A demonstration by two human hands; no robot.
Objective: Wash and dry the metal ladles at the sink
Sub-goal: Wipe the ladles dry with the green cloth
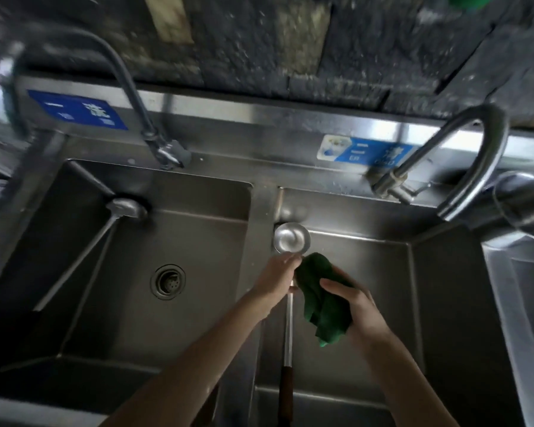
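A metal ladle (291,239) with a dark wooden grip hangs over the left edge of the right sink basin (383,272), bowl facing up. My left hand (276,277) grips its shaft just below the bowl. My right hand (350,303) holds a crumpled green cloth (321,298) against the shaft, right beside the left hand. A second metal ladle (125,208) leans in the left sink basin (182,241), bowl at the back wall, handle running down to the left.
A dark bent faucet (130,87) stands behind the left basin and a curved steel faucet (487,149) behind the right. The left basin has a round drain (168,282). Blue labels are stuck on the backsplash. A steel counter lies at the right.
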